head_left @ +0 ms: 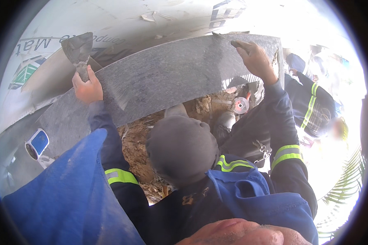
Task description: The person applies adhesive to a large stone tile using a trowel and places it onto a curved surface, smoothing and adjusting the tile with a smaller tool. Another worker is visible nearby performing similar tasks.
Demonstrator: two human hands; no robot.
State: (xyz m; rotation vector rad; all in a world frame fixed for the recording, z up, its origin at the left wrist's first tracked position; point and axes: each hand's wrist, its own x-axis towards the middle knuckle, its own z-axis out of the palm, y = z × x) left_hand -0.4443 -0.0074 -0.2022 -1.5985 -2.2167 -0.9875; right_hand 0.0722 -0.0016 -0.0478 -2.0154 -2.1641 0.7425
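Note:
My left hand (87,85) grips the handle of a broad grey putty knife (77,48), blade upward, at the upper left beside a long mottled grey panel (159,77). At the panel's far right, my right hand (254,59) grips a narrower scraper (225,38), its blade at the top edge of the panel; the fingertips are partly hidden. A rounded dark grey shape (182,151), apparently a head covering, sits centrally below the panel.
A white printed surface (131,20) lies behind the panel. Rubble (133,151), a boot (225,124) and a silver disc with a red part (240,105) show below it. A co-worker (298,98) in dark reflective-striped clothing is at right. Blue fabric (61,192) covers the lower left.

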